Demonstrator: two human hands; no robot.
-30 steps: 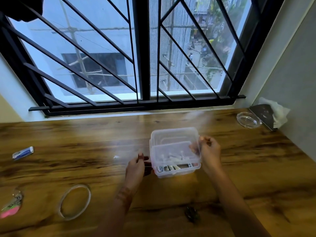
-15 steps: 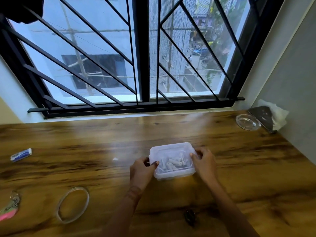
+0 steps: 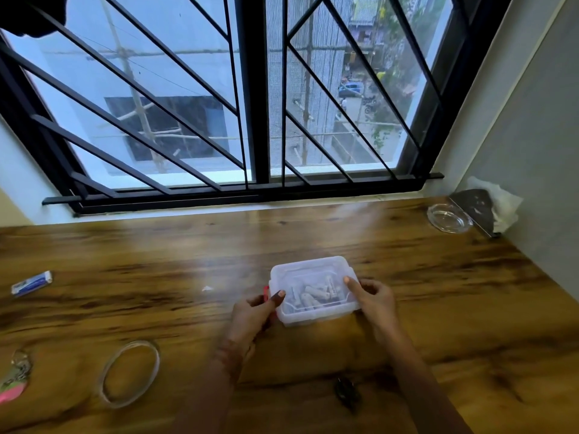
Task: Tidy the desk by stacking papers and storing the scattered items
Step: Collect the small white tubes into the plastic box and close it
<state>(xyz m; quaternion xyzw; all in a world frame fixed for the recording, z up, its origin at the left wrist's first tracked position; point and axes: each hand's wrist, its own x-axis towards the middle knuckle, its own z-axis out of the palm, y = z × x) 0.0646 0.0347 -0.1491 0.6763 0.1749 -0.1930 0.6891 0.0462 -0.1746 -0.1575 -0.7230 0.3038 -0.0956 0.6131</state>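
Note:
A small clear plastic box [image 3: 313,274] with its lid down sits on the wooden desk [image 3: 156,261], holding several batteries [image 3: 316,294]. My left hand [image 3: 253,314] grips its left side, thumb on the lid, with something red showing by the fingers. My right hand [image 3: 372,297] holds the right side, thumb pressed on the lid. Scattered to the left lie a clear tape ring [image 3: 130,372], a blue-and-white tube [image 3: 31,283] and a pink keychain [image 3: 14,380]. A small black clip [image 3: 346,393] lies near the front, between my forearms.
A barred window [image 3: 250,104] runs along the desk's far edge. A glass ashtray [image 3: 449,217] and a dark triangular holder with white tissue [image 3: 482,208] sit in the back right corner by the grey wall. A tiny white scrap [image 3: 206,288] lies left of the box.
The box's lid, standing open a second ago, has been swung down and shut. Both hands have shifted onto the lid's sides.

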